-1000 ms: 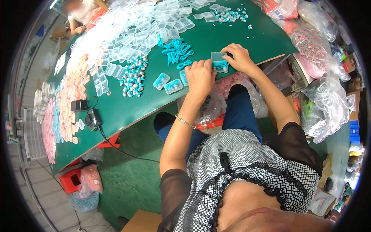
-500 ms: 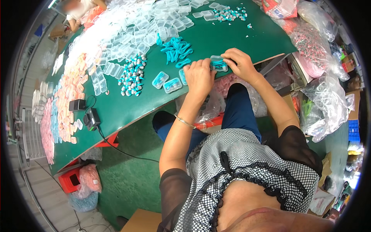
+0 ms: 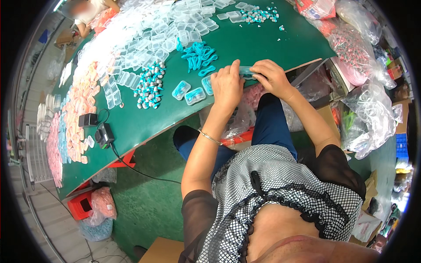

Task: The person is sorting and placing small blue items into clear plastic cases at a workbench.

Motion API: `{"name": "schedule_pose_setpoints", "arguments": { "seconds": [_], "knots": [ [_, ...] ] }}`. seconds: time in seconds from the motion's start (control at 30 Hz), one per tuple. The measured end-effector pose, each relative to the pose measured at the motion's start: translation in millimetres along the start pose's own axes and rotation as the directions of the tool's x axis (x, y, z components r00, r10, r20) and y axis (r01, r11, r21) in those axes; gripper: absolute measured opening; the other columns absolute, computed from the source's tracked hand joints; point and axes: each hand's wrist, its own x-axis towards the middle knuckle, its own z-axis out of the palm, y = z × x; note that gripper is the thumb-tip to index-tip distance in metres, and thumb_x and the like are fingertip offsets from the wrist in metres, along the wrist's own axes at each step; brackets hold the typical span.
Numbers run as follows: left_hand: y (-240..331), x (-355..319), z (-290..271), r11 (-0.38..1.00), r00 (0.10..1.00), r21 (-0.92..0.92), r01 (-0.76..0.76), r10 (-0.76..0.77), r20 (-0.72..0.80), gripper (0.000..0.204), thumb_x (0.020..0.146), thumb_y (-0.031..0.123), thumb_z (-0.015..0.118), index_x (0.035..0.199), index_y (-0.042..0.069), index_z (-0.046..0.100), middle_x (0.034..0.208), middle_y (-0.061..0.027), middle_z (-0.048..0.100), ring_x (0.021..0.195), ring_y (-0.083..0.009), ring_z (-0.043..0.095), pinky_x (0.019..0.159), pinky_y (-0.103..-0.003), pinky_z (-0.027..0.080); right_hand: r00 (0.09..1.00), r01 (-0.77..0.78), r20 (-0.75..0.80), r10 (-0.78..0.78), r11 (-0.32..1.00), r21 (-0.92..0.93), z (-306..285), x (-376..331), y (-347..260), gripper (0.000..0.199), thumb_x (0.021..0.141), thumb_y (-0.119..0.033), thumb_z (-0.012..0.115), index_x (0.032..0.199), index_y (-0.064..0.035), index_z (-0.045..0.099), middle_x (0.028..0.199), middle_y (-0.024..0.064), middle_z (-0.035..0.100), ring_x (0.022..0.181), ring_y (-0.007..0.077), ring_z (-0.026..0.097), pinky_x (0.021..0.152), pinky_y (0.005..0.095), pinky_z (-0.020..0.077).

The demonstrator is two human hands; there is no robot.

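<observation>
Between my two hands, over the table's near edge, is a small clear plastic case (image 3: 247, 72) with teal inside. My left hand (image 3: 227, 84) grips its left end, thumb and fingers closed on it. At the right end, my right hand (image 3: 271, 77) pinches the case with bent fingers. Whether its lid is fully closed I cannot make out. Just left of my left hand lie two clear cases (image 3: 195, 96) holding teal cord, and another case (image 3: 207, 85) is partly covered by that hand. Beyond it a looped teal cord (image 3: 207, 71) rests beside a heap of teal cords (image 3: 199, 55).
The green table (image 3: 162, 120) carries a pile of grey-and-teal earplugs (image 3: 150, 85), many clear cases (image 3: 171, 37) and peach-coloured pieces (image 3: 81, 103). A black device (image 3: 104, 135) trails a cable. Plastic bags (image 3: 368, 118) crowd the right side. Another person (image 3: 90, 15) sits at the far left.
The case between my hands has tipped, so it looks narrower and its teal cord shows less. My right fingers have shifted down and flattened along it; a left finger now extends upward.
</observation>
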Motion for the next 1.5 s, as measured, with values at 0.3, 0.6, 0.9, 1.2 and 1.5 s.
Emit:
{"name": "schedule_pose_setpoints", "arguments": {
  "seconds": [0.3, 0.6, 0.9, 1.2, 1.5],
  "knots": [
    [-7, 4, -1, 0.995, 0.996, -0.039, -0.087, 0.088, 0.033, 0.038, 0.072, 0.010, 0.075, 0.109, 0.004, 0.068, 0.098, -0.0112, 0.064, 0.090, -0.0305, 0.063, 0.076, -0.042, 0.046, 0.950, -0.272, -0.166, 0.263, 0.962, -0.029, 8, -22, -12, 0.026, 0.081, -0.012, 0.067, 0.107, -0.0088, 0.066, 0.105, 0.0091, 0.066, 0.104, 0.0285, 0.060, 0.092, 0.0407, 0.0424],
    [-2, 4, 3, 0.997, 0.999, -0.058, -0.047, 0.048, 0.015, 0.039, 0.074, 0.011, 0.076, 0.110, 0.002, 0.067, 0.096, -0.0139, 0.064, 0.085, -0.0342, 0.063, 0.075, -0.042, 0.048, 0.914, -0.385, -0.231, 0.335, 0.895, -0.226, 28, -37, -26, 0.031, 0.082, -0.016, 0.065, 0.113, -0.0110, 0.065, 0.115, 0.0050, 0.062, 0.115, 0.0269, 0.051, 0.100, 0.0454, 0.0295],
    [0, 2, 6, 0.999, 0.999, -0.033, -0.037, 0.037, 0.002, 0.040, 0.070, 0.010, 0.077, 0.109, 0.001, 0.067, 0.093, -0.0131, 0.063, 0.089, -0.0310, 0.063, 0.075, -0.042, 0.046, 0.911, -0.402, -0.233, 0.340, 0.861, -0.311, 35, -37, -34, 0.036, 0.083, -0.016, 0.063, 0.118, -0.0078, 0.062, 0.120, 0.0056, 0.059, 0.117, 0.0259, 0.048, 0.101, 0.0483, 0.0273],
    [8, -4, 15, 0.999, 0.998, 0.025, -0.022, 0.023, -0.051, 0.040, 0.074, 0.009, 0.074, 0.111, -0.001, 0.065, 0.093, -0.0145, 0.063, 0.086, -0.0327, 0.062, 0.075, -0.043, 0.046, 0.967, -0.235, -0.049, 0.252, 0.791, -0.565, 19, -37, -49, 0.046, 0.080, -0.016, 0.064, 0.125, -0.0060, 0.056, 0.122, 0.0070, 0.056, 0.118, 0.0274, 0.048, 0.102, 0.0589, 0.0247],
    [8, -11, 30, 0.973, 0.989, 0.216, -0.074, 0.100, -0.111, 0.032, 0.080, 0.008, 0.064, 0.110, -0.002, 0.064, 0.088, -0.0101, 0.058, 0.083, -0.0268, 0.059, 0.070, -0.040, 0.045, 0.956, -0.266, -0.005, 0.294, 0.856, -0.443, 4, -31, -36, 0.045, 0.078, -0.013, 0.066, 0.121, -0.0057, 0.059, 0.120, 0.0085, 0.058, 0.115, 0.0283, 0.051, 0.101, 0.0503, 0.0326]
  ]
}}
